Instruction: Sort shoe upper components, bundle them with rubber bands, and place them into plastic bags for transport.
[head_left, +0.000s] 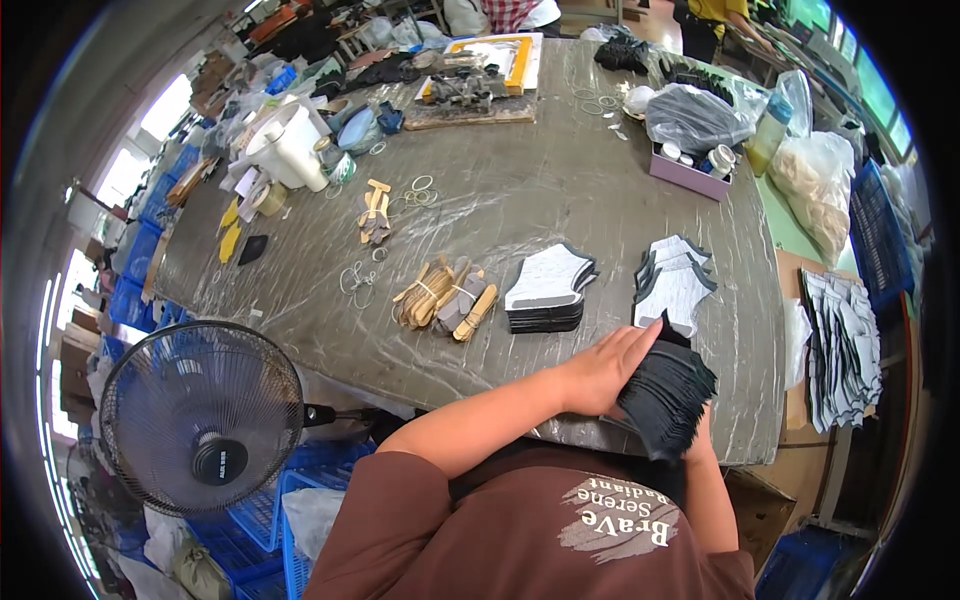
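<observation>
Between my two hands is a thick stack of black cut fabric pieces, held tilted over the table's near edge, its layered edges fanned out. My left hand presses along its left side with the fingers together. From the right and below, my right hand supports the stack; most of its fingers are hidden behind it. Just beyond lies a spread pile of white-faced pieces with dark edges. To its left sits a neat stack of similar white-topped pieces.
Left of the stacks lie banded bundles of tan and grey strips and loose rubber bands. A purple box with jars stands far right on the table. A black fan stands at near left. More white pieces lie at right.
</observation>
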